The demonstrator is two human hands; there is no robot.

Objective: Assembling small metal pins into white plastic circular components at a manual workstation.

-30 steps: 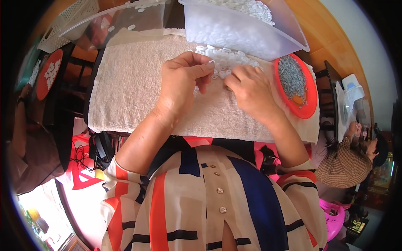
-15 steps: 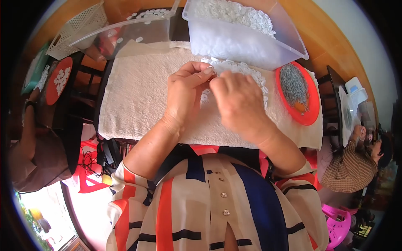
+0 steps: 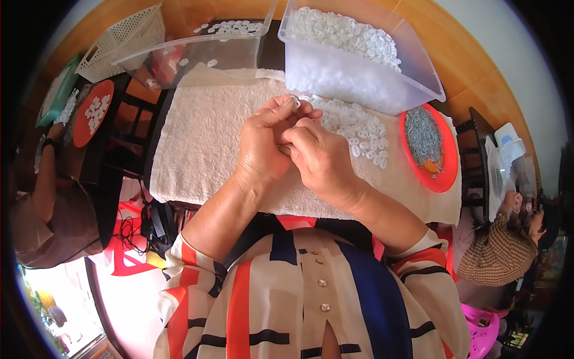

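My left hand (image 3: 263,140) is raised over the beige towel, its thumb and forefinger pinched on a small white oval plastic piece (image 3: 296,101). Close against the left palm is my right hand (image 3: 320,152), with its fingers bent together. Whatever the right fingers may hold is hidden between the hands. Just beyond and to the right of the hands, many similar white oval pieces (image 3: 365,128) lie loose in a spread pile, several showing holes. At the right, a red oval plate (image 3: 449,157) bears a heap of thin grey metal pieces (image 3: 421,133) that look like screws.
Behind the towel (image 3: 197,149) stands a clear bin (image 3: 359,78) full of white pieces. A clear box (image 3: 197,51) at back left holds a few more. Co-workers sit left (image 3: 57,221) and right (image 3: 499,248); an orange plate (image 3: 79,128) lies by the left one.
My right hand has shifted left and slightly down, from beside the left fingertips to against the left palm. The white piece stays in my left fingers. The whole view has shifted slightly.
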